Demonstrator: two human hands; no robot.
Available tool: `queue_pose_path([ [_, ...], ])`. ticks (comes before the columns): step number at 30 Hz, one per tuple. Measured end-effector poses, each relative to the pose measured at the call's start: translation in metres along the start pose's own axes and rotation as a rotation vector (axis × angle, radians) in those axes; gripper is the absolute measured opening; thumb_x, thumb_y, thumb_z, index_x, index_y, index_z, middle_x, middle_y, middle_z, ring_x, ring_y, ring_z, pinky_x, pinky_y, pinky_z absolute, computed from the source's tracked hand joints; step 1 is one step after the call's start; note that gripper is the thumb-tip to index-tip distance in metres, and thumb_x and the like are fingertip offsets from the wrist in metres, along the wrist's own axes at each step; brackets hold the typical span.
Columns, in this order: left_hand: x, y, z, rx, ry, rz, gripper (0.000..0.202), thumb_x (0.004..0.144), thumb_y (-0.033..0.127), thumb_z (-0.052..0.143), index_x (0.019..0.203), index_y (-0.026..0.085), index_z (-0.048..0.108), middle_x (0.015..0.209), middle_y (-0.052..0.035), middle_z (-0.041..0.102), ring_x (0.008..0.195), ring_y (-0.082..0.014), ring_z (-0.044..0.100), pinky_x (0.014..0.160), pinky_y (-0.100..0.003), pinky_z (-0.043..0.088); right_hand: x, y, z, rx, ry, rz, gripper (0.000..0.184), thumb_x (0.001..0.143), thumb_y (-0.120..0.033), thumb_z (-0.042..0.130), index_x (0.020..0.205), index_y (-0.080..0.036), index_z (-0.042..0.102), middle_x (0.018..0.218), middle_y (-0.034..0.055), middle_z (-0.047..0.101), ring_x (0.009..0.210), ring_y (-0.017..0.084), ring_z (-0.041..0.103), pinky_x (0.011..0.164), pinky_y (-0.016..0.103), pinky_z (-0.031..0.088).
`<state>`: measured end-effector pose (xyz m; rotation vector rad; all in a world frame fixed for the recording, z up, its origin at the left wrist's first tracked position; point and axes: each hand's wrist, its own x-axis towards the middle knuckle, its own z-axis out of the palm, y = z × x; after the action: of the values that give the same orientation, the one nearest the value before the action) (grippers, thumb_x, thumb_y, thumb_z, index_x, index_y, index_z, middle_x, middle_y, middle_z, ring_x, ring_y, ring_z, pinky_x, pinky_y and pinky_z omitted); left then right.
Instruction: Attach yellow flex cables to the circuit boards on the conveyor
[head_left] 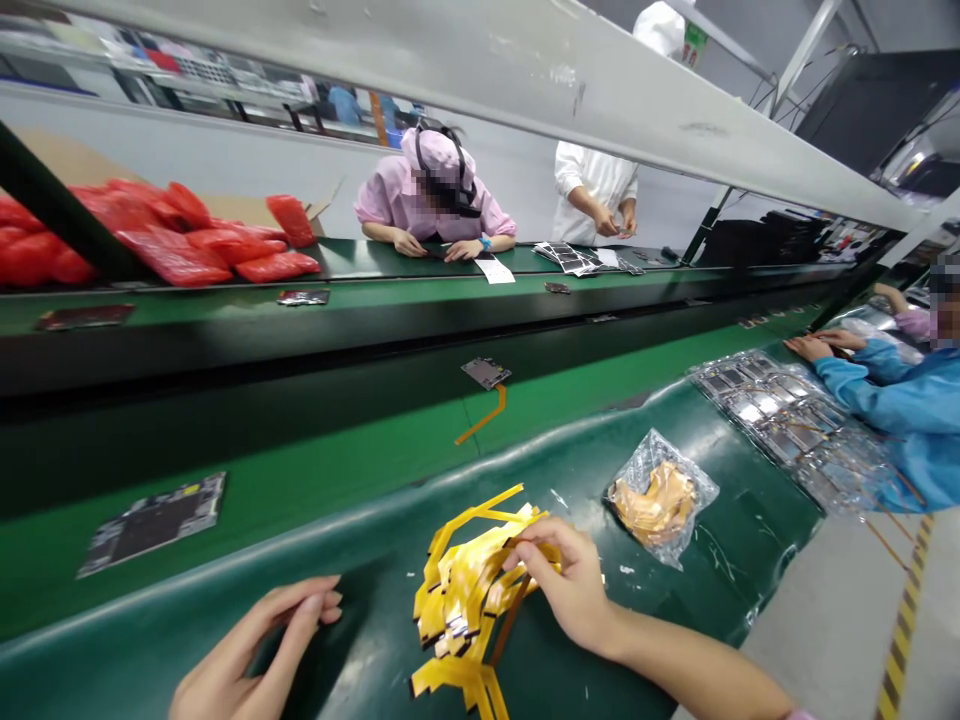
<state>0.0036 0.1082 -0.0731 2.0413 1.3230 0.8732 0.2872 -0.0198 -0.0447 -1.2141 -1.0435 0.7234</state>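
Observation:
A loose pile of yellow flex strips [465, 590] lies on the dark green mat [360, 560] in front of me. My right hand [566, 585] rests on the pile's right side, fingers curled and pinching into the strips. My left hand [251, 650] lies on the mat to the left of the pile, fingers stretched out together, nothing visible in them. A clear bag of orange strips [660, 500] sits to the right of the pile.
A circuit board [154, 522] lies on the green conveyor belt [337, 470] at left; another board with an orange strip [486, 374] lies farther along. Trays of parts in clear wrap [795, 420] sit right, by a blue-sleeved person [892, 390]. Red bags [172, 240] and two people stand across.

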Motion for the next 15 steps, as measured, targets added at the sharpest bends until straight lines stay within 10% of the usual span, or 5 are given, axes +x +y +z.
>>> queue_pose_path([
  [15, -0.0004, 0.0004, 0.0032, -0.085, -0.018, -0.035, 0.047, 0.086, 0.065, 0.055, 0.097, 0.021, 0.069, 0.086, -0.0034, 0.076, 0.073, -0.0197, 0.075, 0.072, -0.025, 0.061, -0.0030, -0.0040, 0.0001, -0.068, -0.039, 0.021, 0.016, 0.097, -0.034, 0.060, 0.090, -0.020, 0.062, 0.068, 0.0009, 0.071, 0.064, 0.017, 0.070, 0.066, 0.025, 0.056],
])
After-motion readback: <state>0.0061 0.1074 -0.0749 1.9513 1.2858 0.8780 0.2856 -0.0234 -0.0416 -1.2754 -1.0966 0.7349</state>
